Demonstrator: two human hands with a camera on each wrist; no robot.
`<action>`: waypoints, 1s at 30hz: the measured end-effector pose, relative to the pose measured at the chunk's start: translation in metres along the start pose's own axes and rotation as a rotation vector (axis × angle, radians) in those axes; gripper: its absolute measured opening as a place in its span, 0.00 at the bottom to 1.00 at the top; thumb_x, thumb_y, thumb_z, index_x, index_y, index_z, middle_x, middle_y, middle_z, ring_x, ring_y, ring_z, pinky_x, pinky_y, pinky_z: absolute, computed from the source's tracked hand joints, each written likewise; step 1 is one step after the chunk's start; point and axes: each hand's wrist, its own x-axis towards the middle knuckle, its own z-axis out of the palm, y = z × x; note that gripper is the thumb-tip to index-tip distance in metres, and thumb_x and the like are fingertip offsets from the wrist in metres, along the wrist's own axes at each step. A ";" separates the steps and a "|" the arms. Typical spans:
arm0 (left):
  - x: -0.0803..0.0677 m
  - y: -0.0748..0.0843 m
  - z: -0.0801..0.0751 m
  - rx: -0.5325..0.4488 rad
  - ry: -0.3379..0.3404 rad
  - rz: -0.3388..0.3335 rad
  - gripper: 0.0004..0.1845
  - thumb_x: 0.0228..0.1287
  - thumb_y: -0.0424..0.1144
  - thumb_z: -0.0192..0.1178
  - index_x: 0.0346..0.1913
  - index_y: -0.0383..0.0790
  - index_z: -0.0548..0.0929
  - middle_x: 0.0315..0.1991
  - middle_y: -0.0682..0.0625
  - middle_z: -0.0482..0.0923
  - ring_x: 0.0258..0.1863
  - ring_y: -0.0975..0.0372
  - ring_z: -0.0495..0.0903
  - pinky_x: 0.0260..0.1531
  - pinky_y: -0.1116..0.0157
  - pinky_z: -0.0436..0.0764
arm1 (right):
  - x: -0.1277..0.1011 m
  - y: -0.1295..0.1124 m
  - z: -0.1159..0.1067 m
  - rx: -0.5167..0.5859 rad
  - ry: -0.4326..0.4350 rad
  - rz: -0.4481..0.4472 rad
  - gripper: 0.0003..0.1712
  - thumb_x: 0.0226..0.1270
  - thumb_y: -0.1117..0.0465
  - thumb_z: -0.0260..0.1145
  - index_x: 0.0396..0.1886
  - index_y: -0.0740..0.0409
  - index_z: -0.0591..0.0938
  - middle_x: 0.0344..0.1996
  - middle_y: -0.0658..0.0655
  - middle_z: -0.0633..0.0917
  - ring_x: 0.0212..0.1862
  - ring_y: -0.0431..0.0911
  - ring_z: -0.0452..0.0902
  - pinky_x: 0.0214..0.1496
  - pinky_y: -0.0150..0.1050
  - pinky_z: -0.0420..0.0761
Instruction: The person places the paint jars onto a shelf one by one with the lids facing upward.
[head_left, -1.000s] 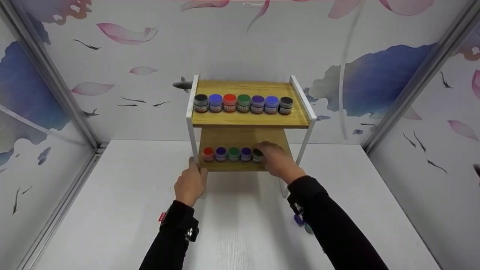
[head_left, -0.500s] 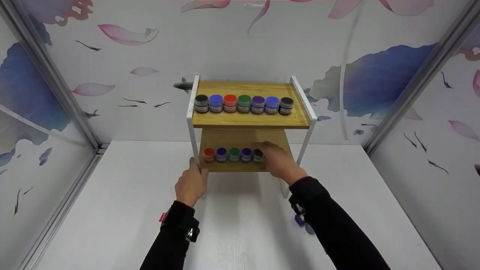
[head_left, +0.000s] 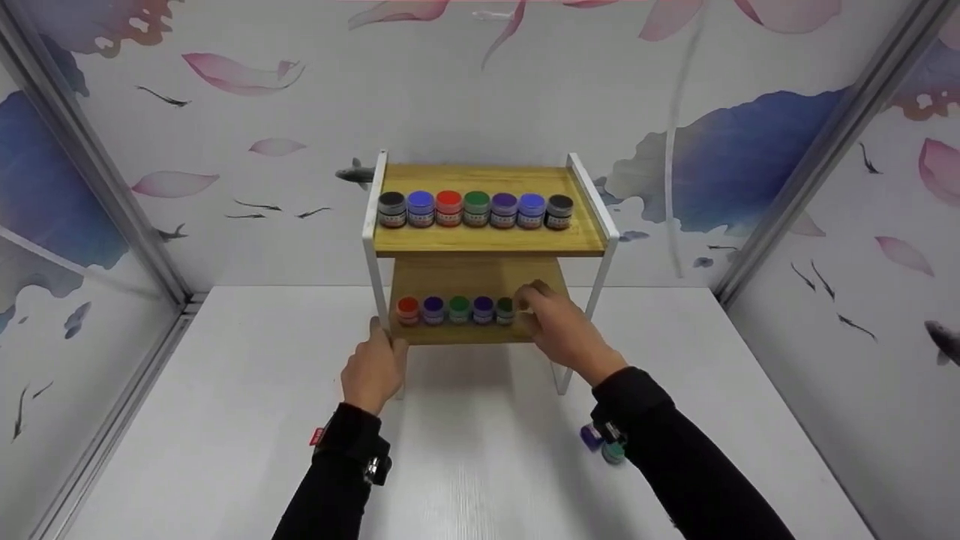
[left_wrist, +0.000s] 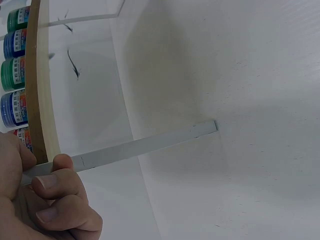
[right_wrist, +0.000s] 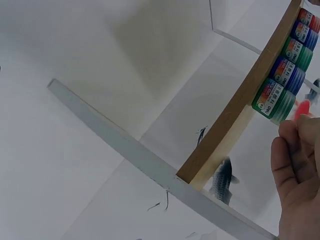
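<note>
The camera on my head looks forward and down from above my forearms, taking in the whole two-tier shelf (head_left: pixel 486 247) on the white table (head_left: pixel 225 420). The one on my left wrist sits very close, facing along the shelf's white front leg (left_wrist: pixel 145 146) past my left hand (left_wrist: pixel 35 200). The one on my right wrist looks up from low, close under the lower board (right_wrist: pixel 235 107). All three share the lower row of paint jars (head_left: pixel 457 310).

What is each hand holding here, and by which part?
Left hand grips the rack's front left leg. Right hand is beside the dark green jar; hold unclear.
</note>
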 end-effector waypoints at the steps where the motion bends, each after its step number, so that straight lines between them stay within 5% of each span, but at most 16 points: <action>1: 0.000 0.000 0.000 0.003 -0.002 -0.002 0.34 0.72 0.46 0.41 0.73 0.26 0.55 0.29 0.45 0.78 0.22 0.57 0.74 0.19 0.64 0.69 | -0.003 0.001 0.000 0.003 0.005 -0.016 0.08 0.68 0.69 0.61 0.45 0.57 0.76 0.41 0.56 0.80 0.44 0.48 0.78 0.47 0.43 0.82; 8: 0.000 -0.001 -0.001 0.005 0.006 0.007 0.34 0.71 0.45 0.40 0.72 0.25 0.56 0.26 0.46 0.76 0.20 0.58 0.70 0.17 0.64 0.65 | -0.030 0.012 0.009 0.014 -0.070 -0.068 0.06 0.65 0.67 0.65 0.36 0.53 0.78 0.33 0.49 0.80 0.37 0.41 0.76 0.40 0.37 0.80; 22: 0.000 0.000 -0.001 0.000 -0.016 -0.003 0.36 0.71 0.46 0.40 0.73 0.24 0.52 0.32 0.40 0.81 0.21 0.57 0.72 0.17 0.64 0.68 | -0.080 0.046 0.022 0.040 -0.290 0.013 0.03 0.67 0.60 0.66 0.32 0.50 0.82 0.27 0.43 0.82 0.32 0.35 0.75 0.37 0.34 0.78; 30: -0.001 0.000 -0.001 0.000 -0.021 0.010 0.36 0.71 0.46 0.40 0.73 0.24 0.52 0.29 0.42 0.79 0.20 0.58 0.71 0.17 0.64 0.67 | -0.104 0.062 0.029 0.053 -0.329 0.098 0.01 0.65 0.62 0.66 0.33 0.52 0.83 0.30 0.45 0.83 0.34 0.36 0.76 0.37 0.35 0.77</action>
